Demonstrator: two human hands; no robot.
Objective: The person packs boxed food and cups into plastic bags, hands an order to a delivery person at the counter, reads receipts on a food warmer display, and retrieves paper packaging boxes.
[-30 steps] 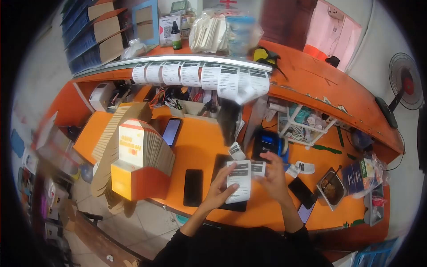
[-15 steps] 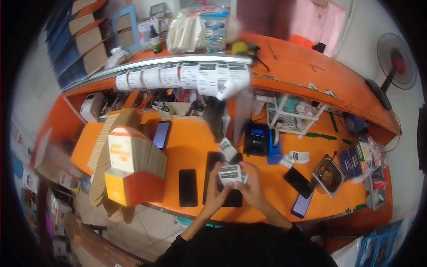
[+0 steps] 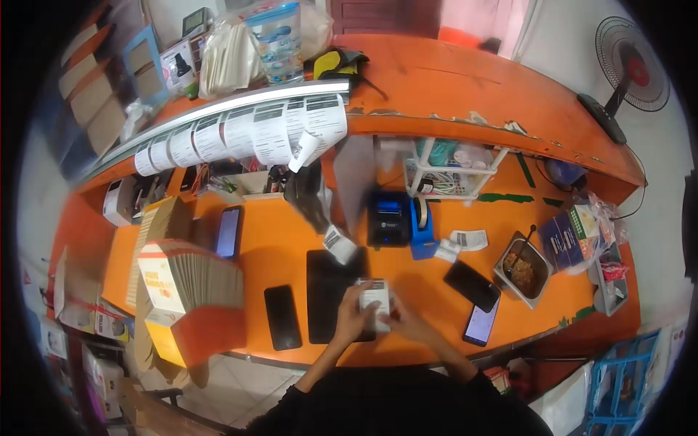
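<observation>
A small stack of white printed paper labels [image 3: 376, 293] is held upright-lengthwise in front of my body. My left hand [image 3: 350, 314] grips its left side, the thumb lying over the front. At the lower right edge, the fingers of my right hand [image 3: 404, 320] are closed on the labels, slightly blurred. Beneath and to the left lies a flat black rectangular pad [image 3: 325, 294], partly covered by my left hand. Another printed slip [image 3: 339, 245] rests at the pad's upper edge.
A black label printer [image 3: 387, 221] stands beside a blue tape dispenser [image 3: 423, 227]. Dark phones [image 3: 282, 317] lie on the orange desk. Folded cartons [image 3: 193, 291] fill the left; a metal food tray [image 3: 523, 269] sits right. Printed labels [image 3: 273, 131] hang from the shelf.
The labels have turned from lying sideways to lengthwise between my hands. My right hand has shifted to their lower right edge. The camera view has swung to the right.
</observation>
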